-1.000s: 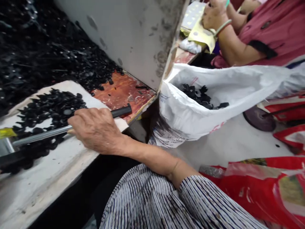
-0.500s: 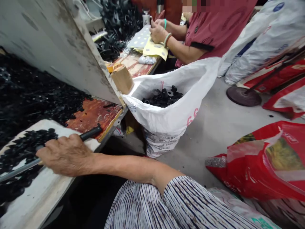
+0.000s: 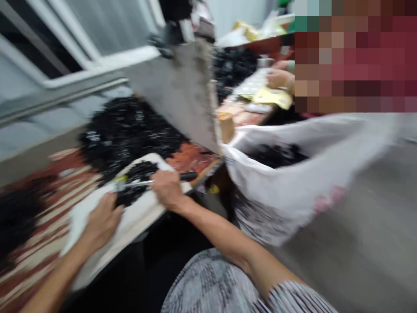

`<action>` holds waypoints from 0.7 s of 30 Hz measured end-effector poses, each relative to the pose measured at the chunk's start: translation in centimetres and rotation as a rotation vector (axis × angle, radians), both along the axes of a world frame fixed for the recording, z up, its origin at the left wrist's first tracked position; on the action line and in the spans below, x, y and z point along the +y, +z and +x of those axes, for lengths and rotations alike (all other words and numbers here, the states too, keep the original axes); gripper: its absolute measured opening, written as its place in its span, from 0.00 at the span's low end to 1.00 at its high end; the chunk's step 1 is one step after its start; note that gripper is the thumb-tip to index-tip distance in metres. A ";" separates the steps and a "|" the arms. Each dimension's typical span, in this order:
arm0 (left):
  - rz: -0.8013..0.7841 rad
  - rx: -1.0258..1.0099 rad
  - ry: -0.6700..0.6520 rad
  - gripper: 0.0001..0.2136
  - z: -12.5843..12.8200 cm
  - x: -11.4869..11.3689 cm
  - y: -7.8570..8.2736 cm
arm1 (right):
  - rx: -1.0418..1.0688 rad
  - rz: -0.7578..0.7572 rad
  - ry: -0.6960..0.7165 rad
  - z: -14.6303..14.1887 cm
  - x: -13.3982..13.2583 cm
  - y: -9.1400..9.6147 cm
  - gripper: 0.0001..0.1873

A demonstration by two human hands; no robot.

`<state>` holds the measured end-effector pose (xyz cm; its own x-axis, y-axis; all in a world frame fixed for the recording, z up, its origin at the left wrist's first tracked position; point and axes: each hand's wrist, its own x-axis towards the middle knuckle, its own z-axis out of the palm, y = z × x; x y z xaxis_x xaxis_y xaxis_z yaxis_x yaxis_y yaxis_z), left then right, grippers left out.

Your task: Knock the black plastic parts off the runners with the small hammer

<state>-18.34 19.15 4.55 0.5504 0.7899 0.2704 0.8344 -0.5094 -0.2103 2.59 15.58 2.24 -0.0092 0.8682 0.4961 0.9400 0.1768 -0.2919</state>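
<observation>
The picture is smeared by motion. My right hand [image 3: 167, 189] is closed round a metal tool with a black handle [image 3: 187, 176], its shaft lying across a small heap of black parts [image 3: 138, 171] on a pale board [image 3: 140, 217]. My left hand [image 3: 100, 221] rests on the left part of that board, close to the black parts; its fingers are blurred.
A large pile of black parts [image 3: 127, 126] lies behind on the red-brown bench. A grey panel [image 3: 182, 91] stands at the bench's end. A white sack [image 3: 293, 174] holding black parts stands to the right. Another person's hands [image 3: 280, 78] work further back.
The camera has swung up and back, so the window and more bench show. My left hand has come into view on the board. My right hand still holds the tool.
</observation>
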 end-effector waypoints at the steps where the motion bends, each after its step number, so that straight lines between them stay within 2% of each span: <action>1: -0.100 -0.002 0.086 0.24 -0.5 -0.3 -0.4 | 0.006 0.002 -0.006 -0.2 -0.1 -0.2 0.17; 3: -0.129 -0.024 0.205 0.24 -1.5 -0.7 -0.9 | 0.018 0.023 -0.007 -0.5 0.5 -0.9 0.18; 7: -0.332 -0.150 0.190 0.29 -3.0 -1.3 -0.8 | 0.011 0.085 0.000 -0.5 2.0 -2.5 0.16; 11: -0.412 -0.229 0.184 0.33 -4.4 -2.0 -0.3 | -0.039 0.149 -0.015 -0.1 1.8 -3.5 0.12; 14: -0.451 -0.258 0.206 0.33 -5.3 -1.3 0.1 | -0.061 0.203 -0.025 0.0 1.8 -3.7 0.11; 17: -0.502 -0.226 0.192 0.33 -4.7 0.0 0.6 | -0.074 0.252 0.001 0.1 2.1 -3.6 0.14; 21: -0.540 -0.120 0.082 0.31 -2.9 1.8 1.2 | -0.105 0.292 0.046 0.4 2.1 -3.2 0.17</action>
<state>-21.21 20.99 5.72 0.4712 0.8727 -0.1277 0.8781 -0.4505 0.1610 2.98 17.72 -1.00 -0.1094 0.6867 0.7187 0.9514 0.2818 -0.1245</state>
